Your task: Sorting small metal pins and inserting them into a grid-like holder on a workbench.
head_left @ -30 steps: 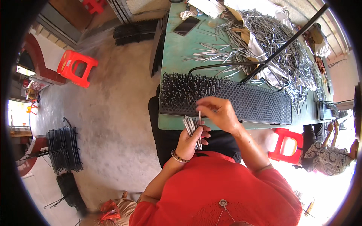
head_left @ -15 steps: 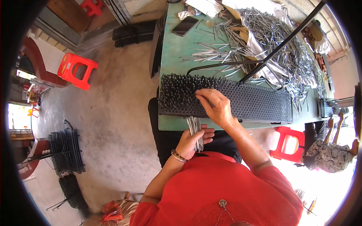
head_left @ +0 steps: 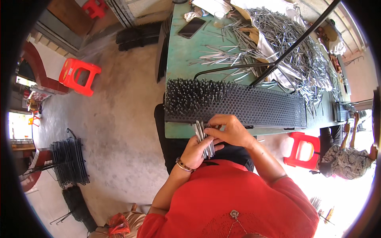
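Observation:
My left hand (head_left: 194, 150) is closed around a bundle of thin silvery metal rods (head_left: 199, 133), held upright just in front of the table edge. The fingers of my right hand (head_left: 230, 130) pinch together at the upper right side of that bundle; whether a single rod is between them is hidden. Just beyond both hands lies a long black perforated rack (head_left: 274, 105) with a honeycomb of holes. Many dark, shiny-tipped rods (head_left: 194, 93) stand in its left part, while the holes on its right side show bare. A black bent-wire handle (head_left: 228, 68) rises behind it.
A large heap of metal rods (head_left: 285, 43) covers the back of the green table (head_left: 184, 59), near a phone (head_left: 192, 28) and a clear cup (head_left: 219, 19). Red stools (head_left: 80, 76) stand on the floor. At right, another person (head_left: 343, 160) works by a similar rack (head_left: 343, 112).
My right hand has come down from the standing rods on the rack to the bundle in my left hand. The left hand has stayed nearly in place.

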`<state>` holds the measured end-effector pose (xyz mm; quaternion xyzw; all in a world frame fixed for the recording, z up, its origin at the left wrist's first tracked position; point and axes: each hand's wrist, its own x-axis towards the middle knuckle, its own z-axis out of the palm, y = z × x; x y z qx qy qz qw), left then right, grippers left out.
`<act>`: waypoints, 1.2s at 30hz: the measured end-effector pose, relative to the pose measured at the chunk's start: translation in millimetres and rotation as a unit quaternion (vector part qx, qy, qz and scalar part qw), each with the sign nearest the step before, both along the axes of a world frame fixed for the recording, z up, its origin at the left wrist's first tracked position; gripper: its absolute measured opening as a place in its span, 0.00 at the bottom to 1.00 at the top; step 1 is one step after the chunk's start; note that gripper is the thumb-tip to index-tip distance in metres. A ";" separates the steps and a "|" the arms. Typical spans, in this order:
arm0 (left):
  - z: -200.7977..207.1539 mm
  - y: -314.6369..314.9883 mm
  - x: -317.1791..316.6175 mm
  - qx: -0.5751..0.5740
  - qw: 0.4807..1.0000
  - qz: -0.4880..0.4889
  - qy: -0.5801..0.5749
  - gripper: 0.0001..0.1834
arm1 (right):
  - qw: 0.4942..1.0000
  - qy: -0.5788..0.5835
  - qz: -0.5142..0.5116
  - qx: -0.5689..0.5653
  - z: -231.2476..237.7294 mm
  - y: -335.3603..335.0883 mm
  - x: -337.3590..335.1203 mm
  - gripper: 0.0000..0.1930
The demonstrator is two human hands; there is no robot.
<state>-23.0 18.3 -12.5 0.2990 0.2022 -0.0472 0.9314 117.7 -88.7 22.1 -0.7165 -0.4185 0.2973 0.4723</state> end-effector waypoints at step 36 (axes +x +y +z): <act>-6.0 -7.8 4.6 -0.001 0.997 -0.075 0.030 0.21 | 0.922 -0.278 -0.204 0.174 -8.0 5.4 39.4 0.10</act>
